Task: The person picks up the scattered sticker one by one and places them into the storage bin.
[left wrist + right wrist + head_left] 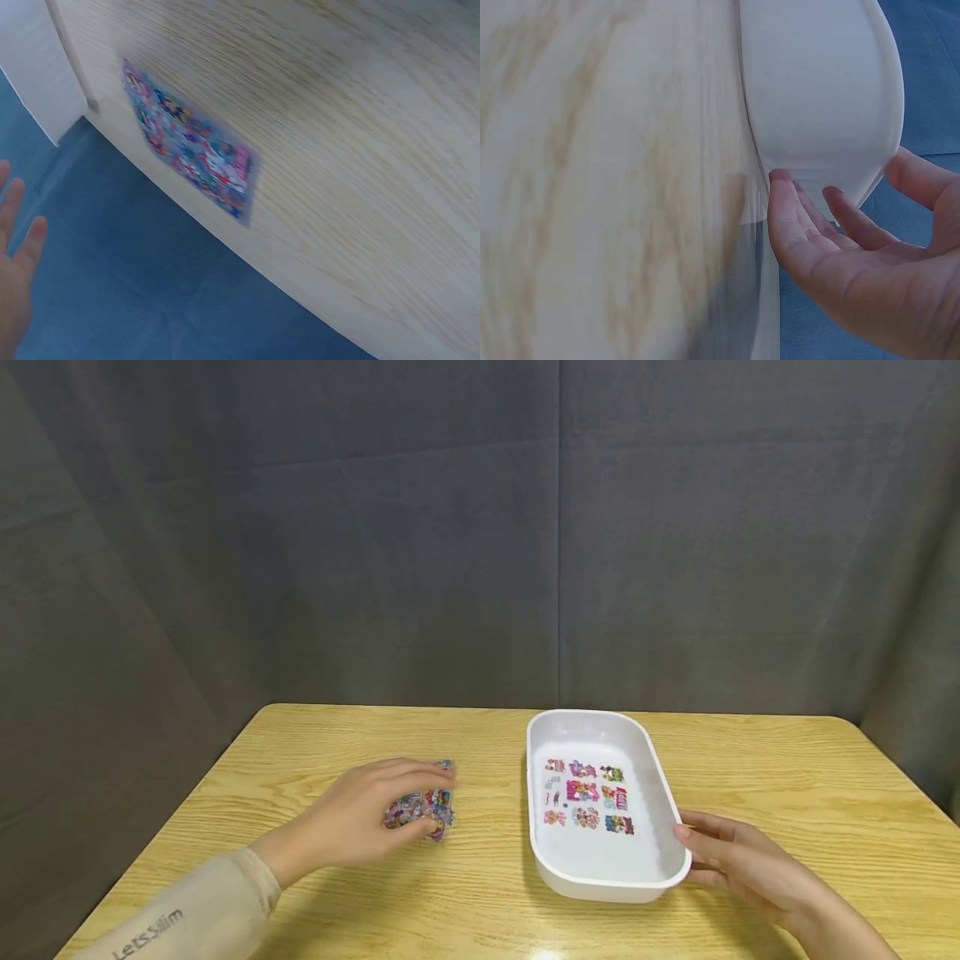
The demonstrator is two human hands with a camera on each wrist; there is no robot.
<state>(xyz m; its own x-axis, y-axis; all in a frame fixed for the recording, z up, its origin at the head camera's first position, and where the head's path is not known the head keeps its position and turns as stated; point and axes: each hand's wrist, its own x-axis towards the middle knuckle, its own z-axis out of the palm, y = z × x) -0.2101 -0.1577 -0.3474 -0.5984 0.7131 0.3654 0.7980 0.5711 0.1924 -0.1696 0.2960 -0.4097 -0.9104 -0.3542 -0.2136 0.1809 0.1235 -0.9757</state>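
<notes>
My left hand hovers over a colorful sticker sheet on the left part of the table, covering some of it in the head view. In the left wrist view this sheet lies flat, densely printed, while the spread fingers stand apart from it. My right hand grips the near right corner of a white tray, thumb on the rim and fingers against the outer wall. Inside the tray lies a group of stickers with several small bright pictures.
Both sheet and tray rest on a wood-grain table with rounded far corners. A dark grey curtain hangs directly behind its far edge and along the left side. My left forearm wears a light sleeve with lettering.
</notes>
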